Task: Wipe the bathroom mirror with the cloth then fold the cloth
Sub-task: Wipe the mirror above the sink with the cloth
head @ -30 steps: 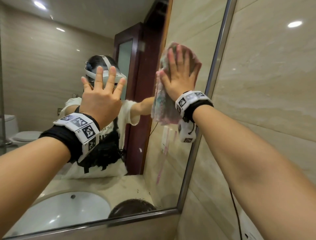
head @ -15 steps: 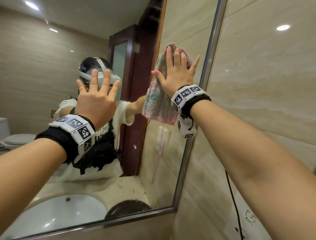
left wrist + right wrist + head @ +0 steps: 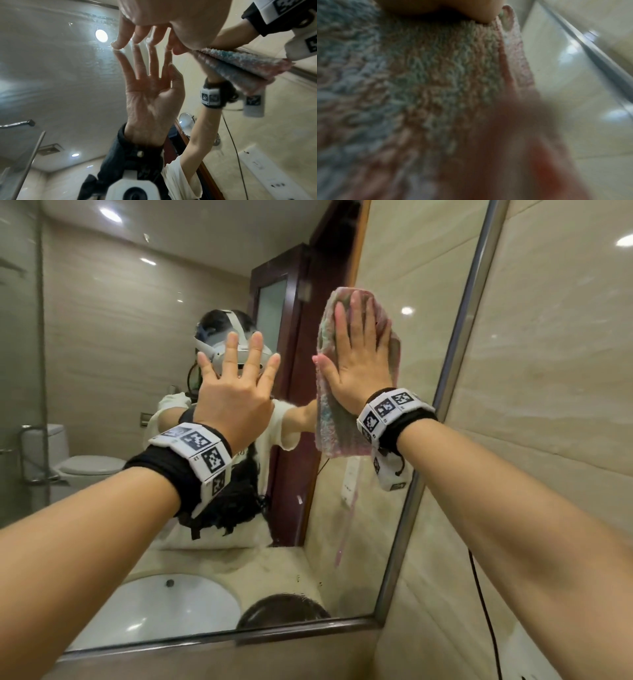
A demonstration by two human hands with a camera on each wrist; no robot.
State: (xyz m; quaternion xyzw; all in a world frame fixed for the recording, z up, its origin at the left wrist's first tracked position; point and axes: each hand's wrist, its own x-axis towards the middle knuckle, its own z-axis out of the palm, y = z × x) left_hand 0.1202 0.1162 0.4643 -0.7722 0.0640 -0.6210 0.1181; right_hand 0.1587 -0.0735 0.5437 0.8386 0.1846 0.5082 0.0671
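A pink and teal terry cloth (image 3: 337, 419) lies flat against the bathroom mirror (image 3: 130, 337), near its right edge. My right hand (image 3: 359, 361) presses it to the glass with straight fingers, and the cloth's lower part hangs below my palm. In the right wrist view the cloth (image 3: 419, 88) fills most of the picture, blurred. My left hand (image 3: 236, 385) is spread open on the glass to the left of the cloth. In the left wrist view its fingertips (image 3: 118, 45) touch the mirror, with the cloth (image 3: 243, 59) beside them.
The mirror's metal frame (image 3: 459, 344) runs just right of the cloth, with beige tiled wall (image 3: 548, 371) beyond it. A black cable (image 3: 483, 604) hangs down that wall. The mirror reflects a white basin (image 3: 161, 607), a toilet (image 3: 85, 467) and a dark wooden door (image 3: 294, 392).
My right hand has slid the cloth a little down the glass from its higher position, and its fingers are now closed together. My left hand stays spread on the mirror.
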